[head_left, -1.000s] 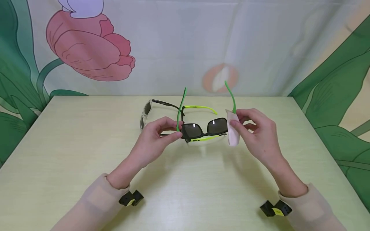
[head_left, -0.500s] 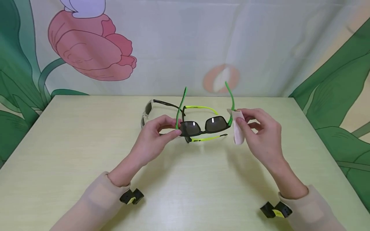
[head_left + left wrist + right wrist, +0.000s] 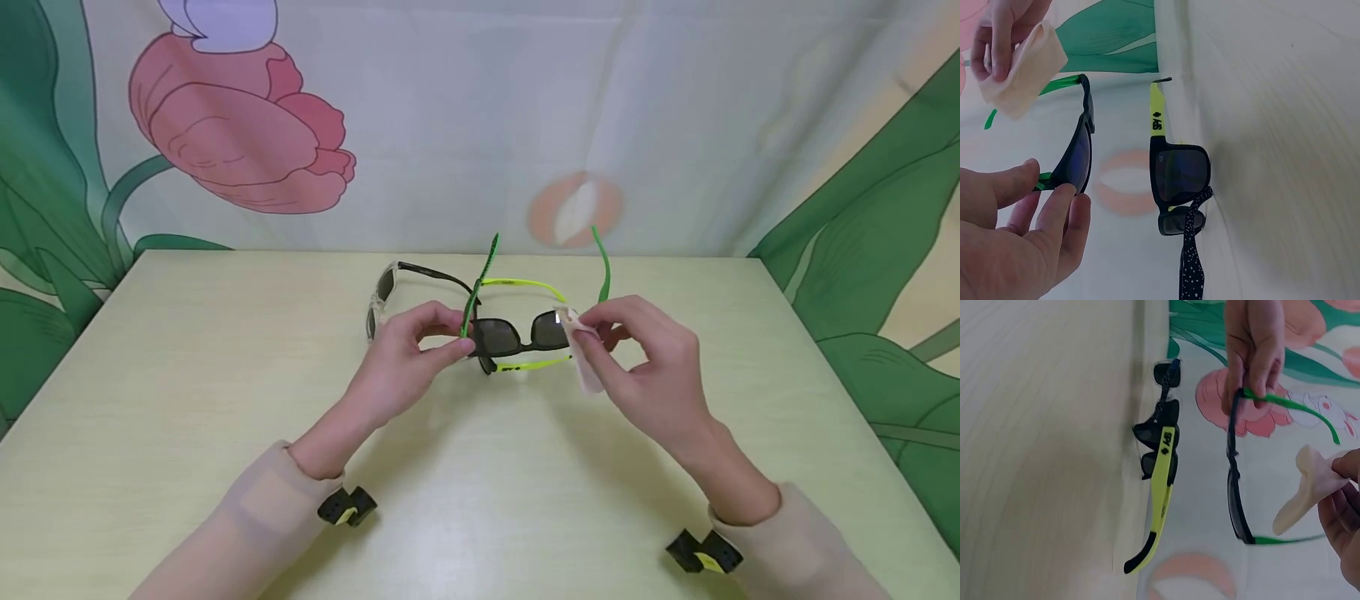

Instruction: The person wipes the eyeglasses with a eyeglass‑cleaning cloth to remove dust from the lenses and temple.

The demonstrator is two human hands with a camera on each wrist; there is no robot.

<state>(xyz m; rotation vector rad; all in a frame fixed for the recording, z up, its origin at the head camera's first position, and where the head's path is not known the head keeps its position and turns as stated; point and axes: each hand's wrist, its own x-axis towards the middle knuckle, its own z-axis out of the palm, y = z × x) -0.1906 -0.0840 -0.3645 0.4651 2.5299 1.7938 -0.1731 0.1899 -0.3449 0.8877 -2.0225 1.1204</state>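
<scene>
My left hand (image 3: pixel 405 362) pinches black sunglasses (image 3: pixel 498 337) with green temples at their left hinge, holding them up off the table with the temples pointing away. My right hand (image 3: pixel 656 379) pinches a folded pale cloth (image 3: pixel 588 371) between thumb and fingers. In the head view the cloth overlaps the outer part of the right lens. Seen from the right wrist, the cloth (image 3: pixel 1310 487) hangs on the temple side of the frame, apart from the lenses. The left wrist view shows the left fingers (image 3: pixel 1063 215) at the lens edge.
Behind the held pair, black sunglasses with yellow temples (image 3: pixel 525 365) lie on the light wooden table (image 3: pixel 187 400). Clear-framed sunglasses (image 3: pixel 372 312) with dark temples rest beside them, partly behind the left hand. A printed curtain (image 3: pixel 450 125) hangs at the table's back edge.
The cloth in my right hand went slightly right, baring the right hinge, then came back left over the right lens. My left hand keeps its grip, the sunglasses shifting only slightly.
</scene>
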